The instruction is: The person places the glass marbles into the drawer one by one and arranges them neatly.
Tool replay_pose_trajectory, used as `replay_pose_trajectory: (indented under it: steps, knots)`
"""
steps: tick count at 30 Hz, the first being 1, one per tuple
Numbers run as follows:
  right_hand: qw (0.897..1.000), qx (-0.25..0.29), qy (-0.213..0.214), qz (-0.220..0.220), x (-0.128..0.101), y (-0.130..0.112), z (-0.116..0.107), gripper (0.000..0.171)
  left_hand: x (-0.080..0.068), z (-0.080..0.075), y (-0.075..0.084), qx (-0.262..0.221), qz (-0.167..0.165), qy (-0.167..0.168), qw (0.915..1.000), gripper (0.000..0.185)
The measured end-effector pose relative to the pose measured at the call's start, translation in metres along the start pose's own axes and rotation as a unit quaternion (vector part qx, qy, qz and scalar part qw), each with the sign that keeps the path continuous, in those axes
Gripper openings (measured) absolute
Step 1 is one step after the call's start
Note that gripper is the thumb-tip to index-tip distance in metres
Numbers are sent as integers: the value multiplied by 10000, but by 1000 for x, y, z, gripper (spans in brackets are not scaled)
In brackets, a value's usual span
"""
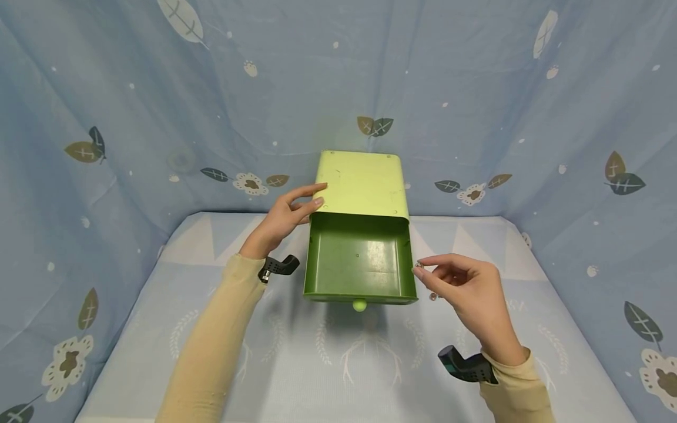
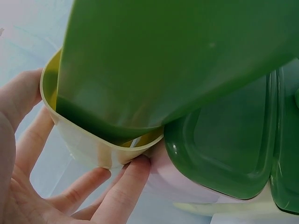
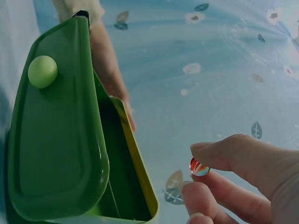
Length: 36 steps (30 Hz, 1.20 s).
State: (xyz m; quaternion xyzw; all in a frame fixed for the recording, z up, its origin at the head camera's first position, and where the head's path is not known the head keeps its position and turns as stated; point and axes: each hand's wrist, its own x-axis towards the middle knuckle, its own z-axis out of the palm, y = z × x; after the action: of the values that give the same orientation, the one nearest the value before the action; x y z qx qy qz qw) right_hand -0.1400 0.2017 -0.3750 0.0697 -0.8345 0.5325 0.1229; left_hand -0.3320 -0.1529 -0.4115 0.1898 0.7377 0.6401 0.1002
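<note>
A small drawer cabinet has a pale yellow-green case (image 1: 362, 182) with its dark green drawer (image 1: 359, 296) pulled out; a round light-green knob (image 1: 359, 305) is on the front. My left hand (image 1: 280, 220) rests on the case's upper left edge, fingers spread over its top and side. Just right of the drawer, my right hand (image 1: 465, 285) pinches a glass marble (image 3: 200, 167) with red and orange swirls between thumb and fingertips. Under that hand, a small round thing (image 1: 433, 296) lies on the table, partly hidden.
More green drawer fronts (image 2: 224, 154) show below the pulled-out drawer in the left wrist view. The table (image 1: 317, 376) has a pale patterned cover. A blue leaf-print curtain (image 1: 275, 88) hangs behind and at both sides.
</note>
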Motion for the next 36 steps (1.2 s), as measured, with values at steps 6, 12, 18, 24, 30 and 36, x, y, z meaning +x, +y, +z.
replay_pose_trajectory:
  steps: [6, 12, 18, 24, 30, 36]
  knots:
    - [9996, 128, -256, -80, 16, 0, 5, 14, 0, -1, 0, -4, -13, -5, 10000, 50]
    - [9990, -102, -390, -210, 30, -2, 6, 12, 1, 0, 2, 15, 2, 5, 10000, 49]
    - [9980, -286, -440, -349, 41, -3, 7, 11, 2, 1, 3, 3, 12, 1, 10000, 49]
    - [9967, -308, -609, -437, 52, -7, 9, 13, 2, 1, 2, 0, -8, 26, 10000, 49]
    - [9937, -318, -879, -624, 66, -15, 11, 13, 2, 2, 1, -27, -38, 78, 10000, 48]
    - [9910, -531, -965, -756, 81, -23, 16, 12, 0, 3, 3, -16, -48, 92, 9999, 49]
